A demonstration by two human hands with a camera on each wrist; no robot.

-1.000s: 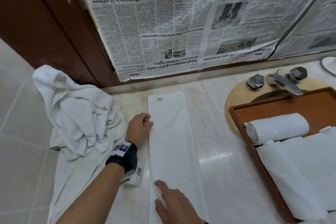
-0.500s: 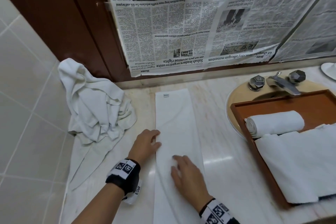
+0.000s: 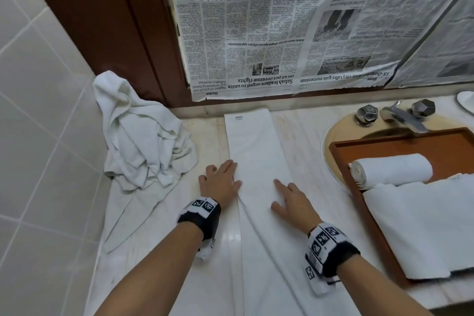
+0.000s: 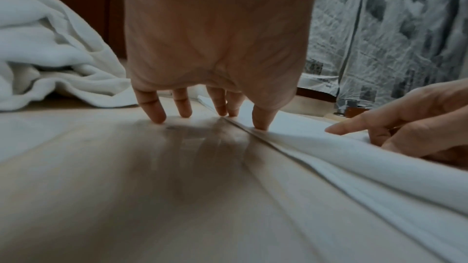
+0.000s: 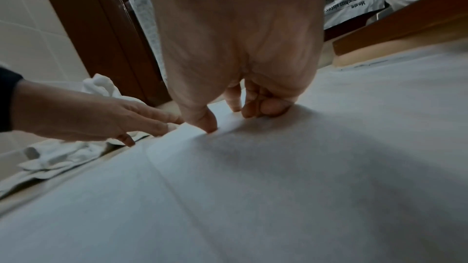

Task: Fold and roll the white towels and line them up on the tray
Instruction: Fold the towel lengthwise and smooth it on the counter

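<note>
The long white folded towel [image 3: 256, 161] lies flat on the pale marble counter [image 3: 305, 156], soft and floppy. Both hands press it with flat fingers: left hand [image 3: 220, 183] at its edge, right hand [image 3: 292, 201] on top. Best rolled from 1 end.

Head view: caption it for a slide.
Both hands, left hand and right hand, flatten a long folded towel beside the tray.

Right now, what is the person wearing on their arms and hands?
Bare arms, no sleeves or gloves. The left hand and right hand each have a black wristband with white tags printed in black square patterns, and a small white camera box under the wrist.
</note>
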